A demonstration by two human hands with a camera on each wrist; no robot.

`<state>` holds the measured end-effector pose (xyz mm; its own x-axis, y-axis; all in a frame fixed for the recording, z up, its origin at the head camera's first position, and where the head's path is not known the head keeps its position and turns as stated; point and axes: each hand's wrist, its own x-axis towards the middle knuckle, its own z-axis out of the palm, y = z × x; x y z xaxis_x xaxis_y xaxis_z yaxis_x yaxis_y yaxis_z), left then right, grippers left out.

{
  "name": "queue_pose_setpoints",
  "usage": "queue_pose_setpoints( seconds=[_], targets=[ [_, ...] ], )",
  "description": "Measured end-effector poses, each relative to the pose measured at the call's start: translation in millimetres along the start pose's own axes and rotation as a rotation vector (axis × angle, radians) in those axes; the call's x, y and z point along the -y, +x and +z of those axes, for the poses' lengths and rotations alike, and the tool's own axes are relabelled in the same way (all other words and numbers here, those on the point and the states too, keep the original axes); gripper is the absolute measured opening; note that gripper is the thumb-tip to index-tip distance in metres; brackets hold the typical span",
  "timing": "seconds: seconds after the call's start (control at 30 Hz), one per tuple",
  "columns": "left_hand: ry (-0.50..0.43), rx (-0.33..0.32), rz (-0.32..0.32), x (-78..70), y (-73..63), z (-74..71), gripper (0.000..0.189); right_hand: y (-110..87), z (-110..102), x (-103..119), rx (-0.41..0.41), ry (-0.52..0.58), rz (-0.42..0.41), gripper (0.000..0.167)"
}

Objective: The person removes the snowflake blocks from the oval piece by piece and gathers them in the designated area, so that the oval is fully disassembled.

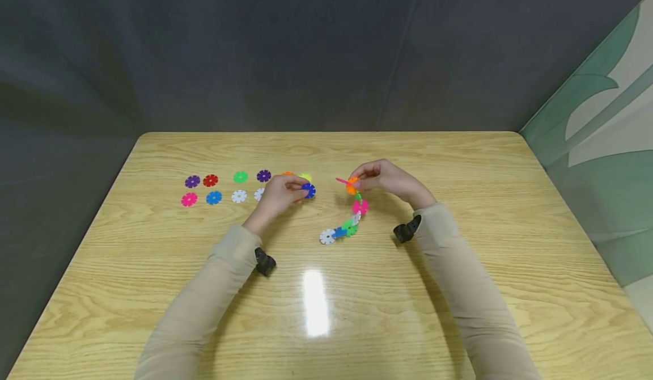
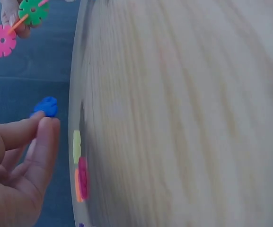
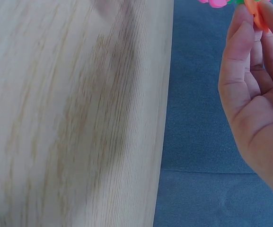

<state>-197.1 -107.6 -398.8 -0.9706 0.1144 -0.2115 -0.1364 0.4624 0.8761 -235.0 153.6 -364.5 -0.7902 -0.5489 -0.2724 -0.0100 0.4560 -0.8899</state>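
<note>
Between thumb and fingers, my left hand [image 1: 280, 195] pinches a blue notched disc [image 1: 309, 190], which also shows at the fingertips in the left wrist view. To its right, my right hand [image 1: 385, 178] grips an orange notched disc [image 1: 352, 185]. That orange disc belongs to a curved chain of interlocked discs. A pink disc [image 2: 2, 40] stands edge-on at its upper end in the head view. Below the orange one come green, pink [image 1: 360, 207], pale, green [image 1: 350, 228] and blue discs, ending in a white disc [image 1: 327, 236]. A gap separates the blue disc from the chain.
Loose discs lie in two rows at the left of the wooden table [image 1: 357, 312], among them a red disc [image 1: 210, 180], a light blue disc [image 1: 213, 197] and a white disc [image 1: 238, 196]. My left hand partly covers the rows' right end. A dark curtain [image 1: 265, 51] hangs behind.
</note>
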Motion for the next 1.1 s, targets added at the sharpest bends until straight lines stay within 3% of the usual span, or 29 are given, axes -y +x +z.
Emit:
queue_pose_setpoints(
  seconds=[0.23, 1.1],
  targets=[
    [0.006, 0.018, -0.046, 4.4, 1.7, -2.2, 0.036, -1.0, -0.1, 0.4, -0.004, 0.004, 0.005, 0.023],
    [0.102, 0.044, -0.029, 9.7, 8.4, -1.3, 0.033, 1.0, 3.6, 2.8, 0.0, 0.031, 0.015, 0.022]
  ],
)
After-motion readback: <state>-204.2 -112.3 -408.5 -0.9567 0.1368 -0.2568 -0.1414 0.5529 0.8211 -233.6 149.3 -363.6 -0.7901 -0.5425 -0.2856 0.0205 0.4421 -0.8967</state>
